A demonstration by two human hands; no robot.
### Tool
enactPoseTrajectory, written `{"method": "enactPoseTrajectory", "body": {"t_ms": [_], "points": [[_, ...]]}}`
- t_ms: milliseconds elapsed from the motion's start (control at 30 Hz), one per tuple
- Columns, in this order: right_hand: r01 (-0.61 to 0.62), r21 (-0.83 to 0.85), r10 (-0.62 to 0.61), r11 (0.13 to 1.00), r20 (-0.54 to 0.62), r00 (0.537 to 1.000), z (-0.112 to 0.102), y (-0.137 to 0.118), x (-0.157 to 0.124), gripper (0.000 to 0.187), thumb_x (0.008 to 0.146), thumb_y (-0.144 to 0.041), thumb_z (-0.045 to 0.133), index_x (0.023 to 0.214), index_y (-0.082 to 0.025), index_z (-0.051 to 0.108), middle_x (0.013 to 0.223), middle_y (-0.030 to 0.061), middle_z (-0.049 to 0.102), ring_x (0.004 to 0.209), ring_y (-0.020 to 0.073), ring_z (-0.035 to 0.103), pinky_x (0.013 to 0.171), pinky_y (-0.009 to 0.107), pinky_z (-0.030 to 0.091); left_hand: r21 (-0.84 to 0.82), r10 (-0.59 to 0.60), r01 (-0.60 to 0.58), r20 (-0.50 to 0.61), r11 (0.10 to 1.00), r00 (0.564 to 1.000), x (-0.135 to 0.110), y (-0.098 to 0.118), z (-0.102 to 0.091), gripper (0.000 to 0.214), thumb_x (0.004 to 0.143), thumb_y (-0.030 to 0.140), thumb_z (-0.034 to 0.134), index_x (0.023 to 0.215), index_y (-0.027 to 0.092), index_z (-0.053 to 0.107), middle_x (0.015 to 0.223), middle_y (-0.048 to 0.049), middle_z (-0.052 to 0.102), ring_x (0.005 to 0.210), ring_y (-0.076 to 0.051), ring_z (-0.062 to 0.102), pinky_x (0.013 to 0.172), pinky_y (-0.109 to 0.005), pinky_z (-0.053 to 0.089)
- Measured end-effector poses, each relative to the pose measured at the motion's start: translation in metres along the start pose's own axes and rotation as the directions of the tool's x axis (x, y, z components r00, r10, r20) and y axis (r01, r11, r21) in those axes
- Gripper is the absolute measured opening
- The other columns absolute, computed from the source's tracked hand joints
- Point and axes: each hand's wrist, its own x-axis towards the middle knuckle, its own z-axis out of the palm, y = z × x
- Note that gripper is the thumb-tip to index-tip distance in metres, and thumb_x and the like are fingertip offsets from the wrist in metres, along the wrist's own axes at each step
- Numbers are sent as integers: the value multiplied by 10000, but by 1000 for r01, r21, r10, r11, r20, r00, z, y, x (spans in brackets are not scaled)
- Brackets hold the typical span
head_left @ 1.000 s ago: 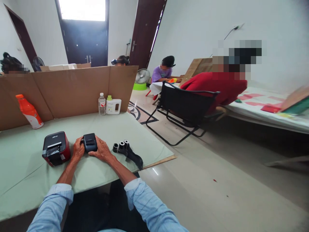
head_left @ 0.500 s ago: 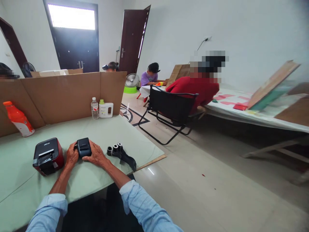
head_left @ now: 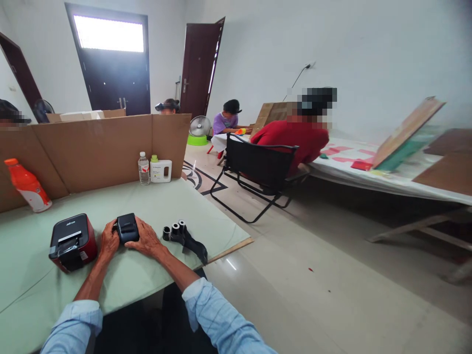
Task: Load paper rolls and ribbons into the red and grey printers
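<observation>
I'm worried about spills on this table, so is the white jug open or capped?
Capped: a green cap sits on top of the white jug, which stands upright beside the clear bottle.
</observation>
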Motion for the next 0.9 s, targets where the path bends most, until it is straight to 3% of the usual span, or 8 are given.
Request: {"method": "enactPoseTrajectory", "body": {"t_ms": [200,467,667,900], "points": [[-7,23,7,1000,-4,1000,-3,-5,0,1233,733,-513,923,1702,-199,228,1673,216,431,1548,376,437,1282,558,357,-9,10,-11,-17,1000,1000,0,0,0,546,768,123,512,1258,223,731,1310,-85,753,1235,-271,703,1171,-467,529],[-7,24,7,1000,10,1000,-6,-9,1,1237,734,-503,933,1698,-158,238,1696,240,394,1578,372,399,1301,545,342,5,-8,8,-18,1000,1000,4,-5,2,556,769,138,501,1281,199,709,1358,-120,737,1270,-293,697,1175,-481,520],[-43,26,42,999,50,998,-7,-7,10,1277,708,-573,933,1696,-143,247,1717,249,356,1607,396,349,1308,567,323,-5,-51,51,4,999,999,20,-17,3,594,677,134,543,1239,220,714,1255,-99,792,1274,-317,702,1180,-502,508],[-61,41,59,997,45,997,-2,-9,20,1280,721,-563,926,1710,-155,223,1752,241,285,1642,383,275,1331,567,285,26,-101,100,36,995,994,37,-18,7,641,617,117,553,1232,172,728,1229,-151,798,1224,-354,730,1147,-521,534]]}}
